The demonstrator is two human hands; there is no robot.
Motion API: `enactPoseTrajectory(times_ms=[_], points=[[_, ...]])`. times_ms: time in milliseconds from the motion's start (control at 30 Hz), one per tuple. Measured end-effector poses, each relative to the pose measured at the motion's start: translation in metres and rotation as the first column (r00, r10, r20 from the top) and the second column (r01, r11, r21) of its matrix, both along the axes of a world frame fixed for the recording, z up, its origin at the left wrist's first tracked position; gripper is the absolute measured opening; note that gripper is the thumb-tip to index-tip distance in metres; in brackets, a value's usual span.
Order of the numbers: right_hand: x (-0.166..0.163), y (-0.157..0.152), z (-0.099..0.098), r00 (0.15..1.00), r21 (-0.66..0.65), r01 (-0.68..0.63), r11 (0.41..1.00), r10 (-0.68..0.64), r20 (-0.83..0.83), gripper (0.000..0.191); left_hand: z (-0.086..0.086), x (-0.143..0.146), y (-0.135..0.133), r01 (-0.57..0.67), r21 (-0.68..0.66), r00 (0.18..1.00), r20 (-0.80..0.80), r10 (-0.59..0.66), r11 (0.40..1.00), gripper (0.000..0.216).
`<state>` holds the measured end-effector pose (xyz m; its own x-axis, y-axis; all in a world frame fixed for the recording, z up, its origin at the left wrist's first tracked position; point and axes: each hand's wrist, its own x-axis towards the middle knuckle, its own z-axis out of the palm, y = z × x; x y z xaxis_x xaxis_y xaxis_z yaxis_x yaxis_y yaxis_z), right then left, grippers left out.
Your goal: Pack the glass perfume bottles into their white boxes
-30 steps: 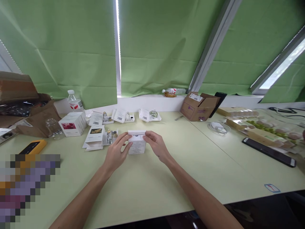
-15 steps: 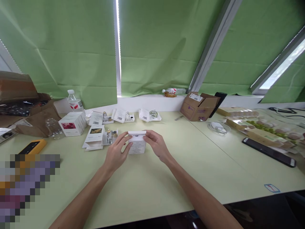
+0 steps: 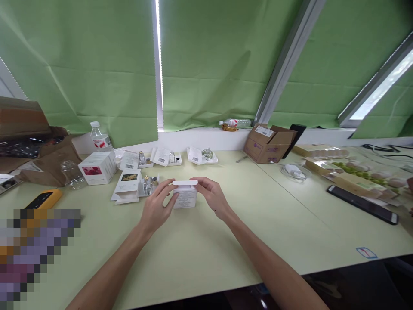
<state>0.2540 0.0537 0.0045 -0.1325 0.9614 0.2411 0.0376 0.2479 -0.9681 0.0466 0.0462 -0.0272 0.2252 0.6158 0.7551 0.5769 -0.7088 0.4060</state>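
A small white carton (image 3: 185, 199) with fine print on its front stands on the pale green table (image 3: 200, 249), straight ahead of me. My left hand (image 3: 157, 206) grips its left side with curled fingers. My right hand (image 3: 211, 197) holds its right side, fingertips on the top flap, which lies nearly flat over the opening. Just left of it lies an opened white box with a small glass bottle (image 3: 148, 184) beside it.
More small white boxes (image 3: 96, 167) and little bottles line the far left of the table, with a water bottle (image 3: 98, 137) and brown paper behind. A cardboard box (image 3: 267, 143) sits at the back right, a black phone (image 3: 362, 204) and packaged food trays at the right.
The carton's top flap has come down from raised to nearly flat over the opening. Both hands have stayed on the carton.
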Motion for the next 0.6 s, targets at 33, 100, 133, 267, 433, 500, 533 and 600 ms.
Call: enactPoseTrajectory(times_ms=[33, 100, 133, 267, 433, 500, 533, 600], points=[[0.0003, 0.0001, 0.0001, 1.0, -0.009, 0.001, 1.0, -0.001, 0.003, 0.025, -0.0002, 0.0, 0.0001, 0.002, -0.001, 1.0, 0.001, -0.002, 1.0, 0.027], [0.0009, 0.0004, 0.0002, 1.0, -0.023, 0.003, 1.0, -0.003, 0.007, 0.025, -0.0001, 0.0002, 0.0001, 0.007, -0.002, 1.0, 0.009, -0.007, 1.0, 0.027], [0.0011, 0.0006, 0.0002, 1.0, -0.03, 0.004, 1.0, -0.004, 0.007, 0.025, 0.0002, 0.0004, -0.0002, 0.01, -0.005, 1.0, 0.014, -0.01, 1.0, 0.027], [0.0014, 0.0017, -0.0001, 1.0, -0.054, 0.0, 0.999, 0.0, -0.013, 0.024, 0.0023, 0.0011, -0.0019, 0.011, -0.032, 0.999, 0.039, -0.01, 0.999, 0.024], [0.001, 0.0022, 0.0008, 0.999, -0.049, -0.004, 0.999, 0.003, -0.034, 0.024, 0.0035, 0.0026, -0.0036, 0.016, -0.083, 0.997, 0.077, -0.01, 0.996, 0.028], [0.0007, 0.0015, 0.0016, 1.0, -0.053, 0.004, 0.999, -0.005, -0.029, 0.025, 0.0035, 0.0032, -0.0038, 0.01, -0.11, 0.994, 0.107, 0.002, 0.994, 0.037], [0.0004, 0.0011, 0.002, 1.0, -0.058, 0.008, 0.998, -0.009, -0.026, 0.026, 0.0035, 0.0034, -0.0039, 0.006, -0.12, 0.993, 0.115, 0.008, 0.993, 0.04], [-0.0002, 0.0002, 0.0027, 0.999, -0.066, 0.013, 0.998, -0.015, -0.03, 0.027, 0.0036, 0.0035, -0.0041, 0.001, -0.128, 0.994, 0.11, 0.014, 0.992, 0.043]])
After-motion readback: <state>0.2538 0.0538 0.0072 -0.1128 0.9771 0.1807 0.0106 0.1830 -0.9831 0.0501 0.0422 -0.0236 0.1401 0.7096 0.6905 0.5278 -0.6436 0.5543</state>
